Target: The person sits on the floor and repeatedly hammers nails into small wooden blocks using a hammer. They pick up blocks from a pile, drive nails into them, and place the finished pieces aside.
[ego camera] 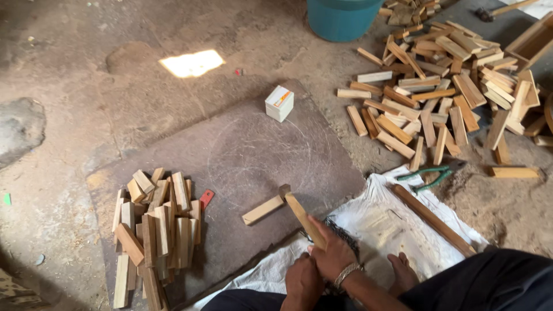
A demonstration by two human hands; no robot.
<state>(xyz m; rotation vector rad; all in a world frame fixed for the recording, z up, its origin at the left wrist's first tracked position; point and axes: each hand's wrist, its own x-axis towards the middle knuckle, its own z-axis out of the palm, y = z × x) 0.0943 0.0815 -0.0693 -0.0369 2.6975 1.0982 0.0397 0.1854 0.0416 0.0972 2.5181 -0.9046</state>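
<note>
Two wood pieces on board: right hand (pixel 331 250) grips stick (pixel 305 220); left hand (pixel 303 280) clenched, contents unclear.

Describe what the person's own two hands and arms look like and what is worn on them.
Both hands are bare, with no gloves. The right hand has a silver metal link bracelet around its wrist, and the forearm behind it is bare, with no sleeve showing. The left hand shows no ring or band; its wrist and forearm lie at the picture's bottom edge, so any sleeve there cannot be seen.
</note>
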